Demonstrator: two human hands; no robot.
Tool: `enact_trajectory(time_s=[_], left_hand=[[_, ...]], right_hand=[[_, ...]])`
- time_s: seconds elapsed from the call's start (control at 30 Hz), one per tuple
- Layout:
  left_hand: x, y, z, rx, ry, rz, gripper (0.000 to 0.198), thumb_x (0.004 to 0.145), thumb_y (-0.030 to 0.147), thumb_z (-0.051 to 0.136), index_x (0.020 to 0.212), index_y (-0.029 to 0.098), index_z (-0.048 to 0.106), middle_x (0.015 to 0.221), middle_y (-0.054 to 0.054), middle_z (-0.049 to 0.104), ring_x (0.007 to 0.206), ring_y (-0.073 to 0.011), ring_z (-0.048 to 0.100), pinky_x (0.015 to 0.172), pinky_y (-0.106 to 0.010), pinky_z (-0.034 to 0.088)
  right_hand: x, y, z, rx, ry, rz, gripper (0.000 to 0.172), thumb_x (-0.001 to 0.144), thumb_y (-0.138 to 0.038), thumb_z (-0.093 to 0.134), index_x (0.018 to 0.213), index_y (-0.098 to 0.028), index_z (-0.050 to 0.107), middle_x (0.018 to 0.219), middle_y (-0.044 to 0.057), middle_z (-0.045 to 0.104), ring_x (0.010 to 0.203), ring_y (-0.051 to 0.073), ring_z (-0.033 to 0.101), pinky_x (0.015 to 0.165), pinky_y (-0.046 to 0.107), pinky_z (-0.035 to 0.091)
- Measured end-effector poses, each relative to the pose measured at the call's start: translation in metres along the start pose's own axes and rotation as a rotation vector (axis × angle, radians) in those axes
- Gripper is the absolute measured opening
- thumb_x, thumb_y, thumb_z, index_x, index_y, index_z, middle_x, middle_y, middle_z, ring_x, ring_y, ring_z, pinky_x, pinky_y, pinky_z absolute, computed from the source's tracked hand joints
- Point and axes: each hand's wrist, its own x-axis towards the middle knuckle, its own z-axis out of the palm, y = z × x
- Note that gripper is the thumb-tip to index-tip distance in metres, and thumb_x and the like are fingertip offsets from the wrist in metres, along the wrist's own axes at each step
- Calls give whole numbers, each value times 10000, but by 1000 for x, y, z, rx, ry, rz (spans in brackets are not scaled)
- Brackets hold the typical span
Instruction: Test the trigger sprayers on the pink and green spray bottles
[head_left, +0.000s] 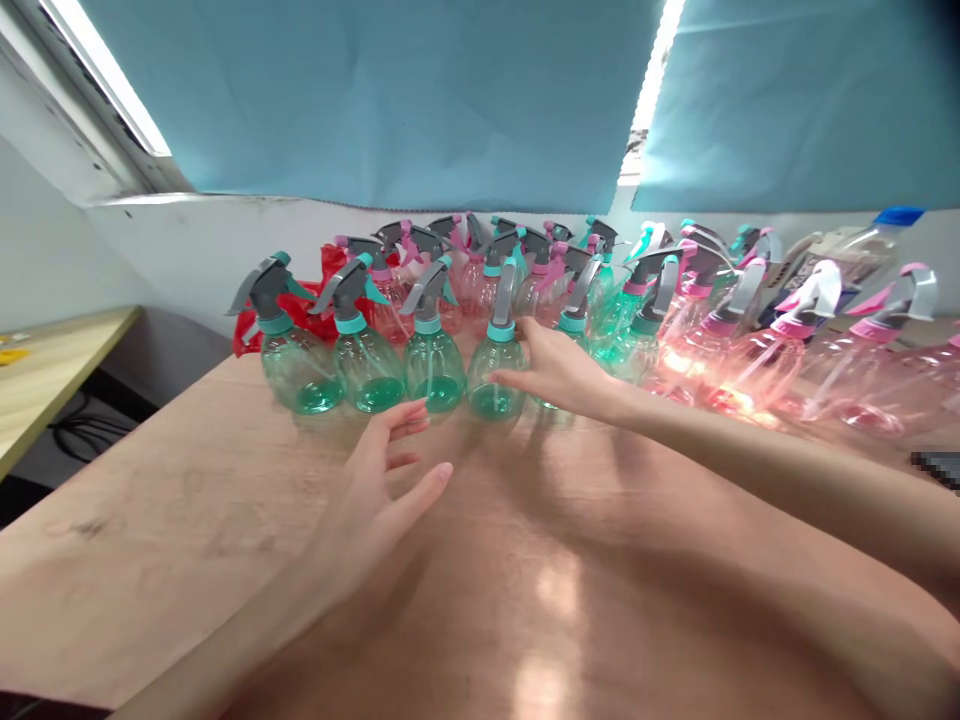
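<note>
My right hand (pixel 559 368) is closed around the side of a green spray bottle (pixel 496 385) with a teal collar and grey trigger head, which stands upright on the table. Lower and to the left, my left hand (pixel 386 480) hangs over the wood with fingers apart and nothing in them. Just beyond its fingertips is another green spray bottle (pixel 433 375). Two more of the same kind, a middle one (pixel 367 370) and an end one (pixel 298 370), continue the front row leftward. Part of the bottle (pixel 574 325) behind my right hand is hidden.
Pink spray bottles (pixel 761 370) fill the right of the wooden table (pixel 480 600), with several more spray bottles packed behind. A red plastic bag (pixel 319 320) lies at the back left. A blue-capped bottle (pixel 874 245) leans at the back right. Blue curtains (pixel 405 100) hang behind.
</note>
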Motion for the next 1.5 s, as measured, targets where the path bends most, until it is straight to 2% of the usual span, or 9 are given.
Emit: enact_trajectory(time_s=[0.3, 0.5, 0.6, 0.77, 0.87, 1.03, 1.2, 1.33, 1.5], left_hand=[[7, -6, 12, 19, -103, -35, 479, 891, 428, 632, 1321, 297, 466, 1392, -73, 520, 1315, -291, 507, 1022, -490, 510], [7, -1, 19, 54, -138, -44, 468, 879, 408, 623, 1309, 276, 496, 1341, -95, 563, 1255, -306, 560, 1007, -512, 516], [9, 3, 22, 66, -140, -31, 439, 877, 379, 616, 1290, 269, 516, 1321, -99, 589, 1250, -312, 566, 990, -521, 523], [17, 8, 26, 61, -172, -54, 405, 882, 371, 600, 1266, 260, 528, 1336, -100, 583, 1204, -306, 603, 964, -506, 541], [24, 10, 33, 58, -201, -57, 376, 896, 375, 593, 1253, 274, 534, 1351, -83, 574, 1158, -293, 633, 935, -491, 554], [29, 18, 53, -7, -228, -23, 327, 909, 351, 585, 1220, 258, 554, 1255, -78, 633, 1063, -259, 671, 887, -442, 569], [27, 29, 65, -27, -258, -24, 281, 903, 308, 585, 1179, 257, 575, 1128, -58, 678, 972, -235, 681, 819, -401, 570], [26, 30, 68, -28, -280, -47, 281, 909, 325, 574, 1179, 248, 565, 1114, -62, 659, 976, -233, 666, 796, -386, 559], [25, 25, 67, -19, -288, -75, 272, 904, 307, 574, 1171, 260, 564, 1117, -45, 650, 963, -213, 656, 812, -371, 538]], right_hand=[[10, -1, 0, -15, -6, 28, 380, 834, -408, 682, 1062, -159, 506, 1026, 155, 686, 967, 344, 663, 773, 417, 507], [4, -2, -1, 36, -15, 47, 584, 839, -441, 690, 1273, -120, 468, 1214, 216, 659, 1122, 388, 631, 851, 472, 518], [-13, 0, -13, 60, 40, 10, 586, 851, -474, 682, 1311, -166, 491, 1312, 176, 634, 1213, 360, 597, 933, 465, 501], [-52, 23, -45, -6, 137, 15, 347, 914, -487, 593, 1112, -207, 642, 1069, 98, 737, 856, 293, 721, 793, 436, 534], [-66, 41, -55, -9, 177, 80, 394, 896, -461, 611, 1173, -182, 628, 1099, 122, 722, 716, 255, 719, 767, 443, 547], [-60, 53, -49, 62, 146, 123, 628, 863, -503, 647, 1377, -171, 506, 1250, 180, 670, 966, 337, 711, 859, 495, 550], [-33, 46, -38, 138, 55, 225, 740, 852, -489, 674, 1426, -90, 430, 1423, 249, 534, 1131, 372, 648, 900, 489, 546], [-20, 44, -31, 161, 4, 223, 726, 844, -478, 686, 1365, -35, 443, 1314, 279, 596, 1167, 402, 615, 911, 498, 524], [-16, 46, -25, 144, 76, 200, 612, 828, -367, 709, 1297, -78, 442, 1194, 228, 645, 1184, 390, 595, 907, 481, 509]])
